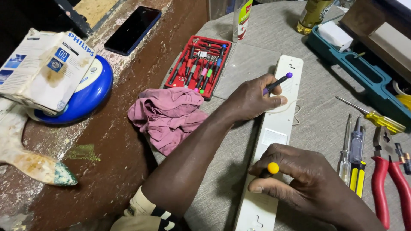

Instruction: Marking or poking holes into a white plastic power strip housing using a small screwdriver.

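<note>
a crumpled pink cloth (168,116) lies beside a red case of small screwdrivers (198,65). farther out rest a black phone (132,29) and a blue round device (85,92). on the other side lie red-handled pliers (387,177) and a teal tray (364,72).

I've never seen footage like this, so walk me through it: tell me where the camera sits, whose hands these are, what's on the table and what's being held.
One camera, worn on the person's head, looks down at their own bare hands. The left hand holds a small purple-capped screwdriver; the right hand holds a yellow-capped screwdriver. Both press on a long white casing lying on a grey cloth-covered table. Around it lie a red tray of precision screwdrivers, a pink rag, red-handled pliers and larger screwdrivers.
</note>
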